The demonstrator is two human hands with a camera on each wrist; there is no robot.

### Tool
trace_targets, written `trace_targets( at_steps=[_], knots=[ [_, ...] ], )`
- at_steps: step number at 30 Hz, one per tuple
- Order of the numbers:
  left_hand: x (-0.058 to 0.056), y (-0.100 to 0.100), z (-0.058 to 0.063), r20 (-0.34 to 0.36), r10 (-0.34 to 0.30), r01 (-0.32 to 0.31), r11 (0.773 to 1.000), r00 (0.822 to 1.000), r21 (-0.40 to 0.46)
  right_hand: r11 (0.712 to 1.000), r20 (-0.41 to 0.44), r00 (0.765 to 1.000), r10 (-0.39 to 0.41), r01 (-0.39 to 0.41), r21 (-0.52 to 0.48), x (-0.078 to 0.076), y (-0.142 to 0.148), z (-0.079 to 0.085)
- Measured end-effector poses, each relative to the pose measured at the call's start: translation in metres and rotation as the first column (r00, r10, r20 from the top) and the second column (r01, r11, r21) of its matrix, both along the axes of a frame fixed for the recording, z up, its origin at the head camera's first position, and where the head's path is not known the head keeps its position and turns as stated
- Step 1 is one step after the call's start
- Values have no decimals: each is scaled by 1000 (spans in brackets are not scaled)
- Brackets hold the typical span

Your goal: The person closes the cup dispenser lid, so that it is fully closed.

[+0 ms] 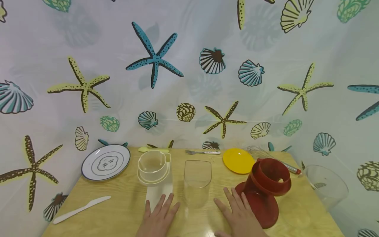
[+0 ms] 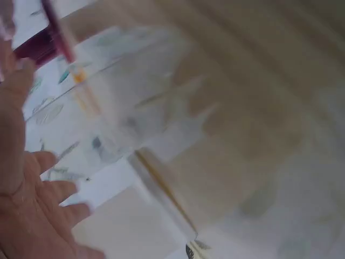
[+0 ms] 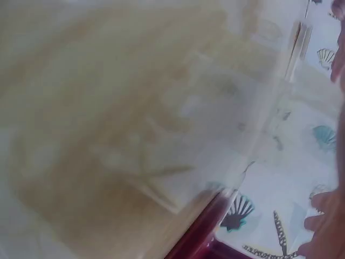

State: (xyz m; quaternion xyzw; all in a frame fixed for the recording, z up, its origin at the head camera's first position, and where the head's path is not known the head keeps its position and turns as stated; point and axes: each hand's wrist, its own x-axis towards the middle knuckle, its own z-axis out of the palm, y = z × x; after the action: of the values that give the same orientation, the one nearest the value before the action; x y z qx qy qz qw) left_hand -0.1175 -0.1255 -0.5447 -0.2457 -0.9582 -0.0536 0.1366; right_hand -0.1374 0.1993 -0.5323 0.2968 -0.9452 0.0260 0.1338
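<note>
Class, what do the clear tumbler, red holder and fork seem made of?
Clear tumbler: glass or clear plastic, smooth; the tabletop shows through.
Red holder: probably plastic, satin, evenly coloured.
Fork: likely metal head, silvery grey sheen; white handle, perhaps plastic.

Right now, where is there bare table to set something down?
Widest: bare wood bordered by the white knife, blue-rimmed plate and cream holder. A narrower gap lies between middle clear cup and red stand, beyond the right hand. Back right is crowded: red stand, yellow plate, whisk.
</note>
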Motion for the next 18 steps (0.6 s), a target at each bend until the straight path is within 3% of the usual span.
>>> trace_targets(
  at_steps=[3, 5, 7, 9, 11, 12, 13, 15, 18],
  knots=[
    [-2, -3, 21, 181, 29, -48, 994, 983, 98, 994, 20, 1000, 3, -1, -109, -9, -2, 12],
    [1, -8, 33, 263, 103, -165, 960, 959, 226, 978, 47, 999, -4, 14, -207, -14, -8, 21],
    [1, -15, 42, 251, 211, -296, 878, 945, 376, 947, 73, 997, -7, 30, -321, -20, -15, 31],
    [-2, -25, 48, 206, 332, -390, 753, 920, 530, 900, 117, 993, -22, 71, -430, -28, -23, 38],
    [-8, -35, 51, 157, 418, -409, 629, 895, 661, 846, 178, 984, -20, 111, -521, -37, -30, 42],
    [-12, -40, 53, 129, 429, -386, 590, 894, 709, 816, 210, 978, -15, 133, -562, -42, -34, 43],
    [-16, -44, 56, 127, 425, -368, 554, 896, 747, 785, 240, 971, -9, 156, -600, -48, -37, 42],
    [-25, -52, 63, 145, 367, -325, 494, 919, 807, 717, 310, 951, 14, 206, -666, -58, -43, 42],
    [-41, -64, 73, 223, 188, -285, 440, 956, 851, 627, 382, 920, 84, 249, -738, -71, -51, 39]
  ],
)
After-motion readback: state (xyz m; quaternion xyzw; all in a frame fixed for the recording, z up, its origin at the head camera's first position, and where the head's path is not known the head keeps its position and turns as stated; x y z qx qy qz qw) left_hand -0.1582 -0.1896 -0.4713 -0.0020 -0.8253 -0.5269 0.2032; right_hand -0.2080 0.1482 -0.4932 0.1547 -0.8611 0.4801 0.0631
